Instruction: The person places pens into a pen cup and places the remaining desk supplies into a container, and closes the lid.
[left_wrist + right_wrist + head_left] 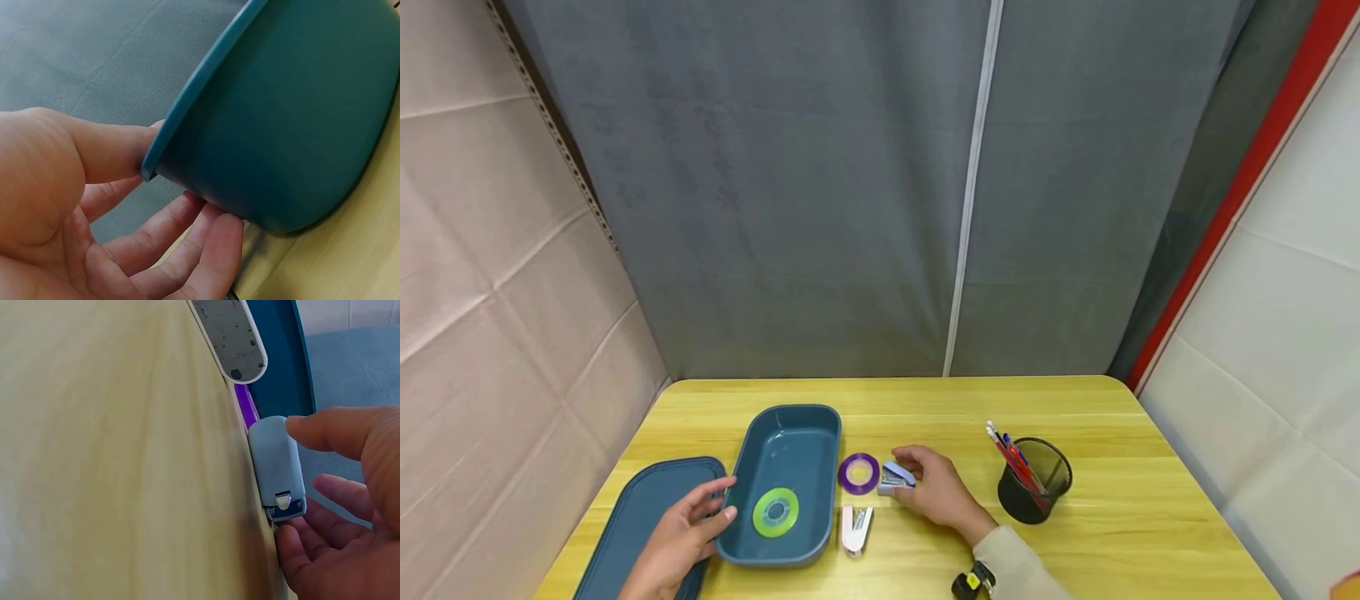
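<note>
1. Head: my right hand (934, 485) pinches the pale-blue stapler (898, 475) on the tabletop (1142, 508), beside the purple tape (844, 476).
2. Left wrist: my left hand (81, 250) grips the teal box (275, 125).
3. Right wrist: the stapler looks smooth, round-ended, with a whitish tab (284, 501).

1 pale-blue stapler (898, 474), right of 1 open-topped blue box (802, 452).

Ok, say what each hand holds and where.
Left hand: rectangular blue plastic box, by its left rim. Right hand: at the small light-blue stapler; whether held cannot be told.
</note>
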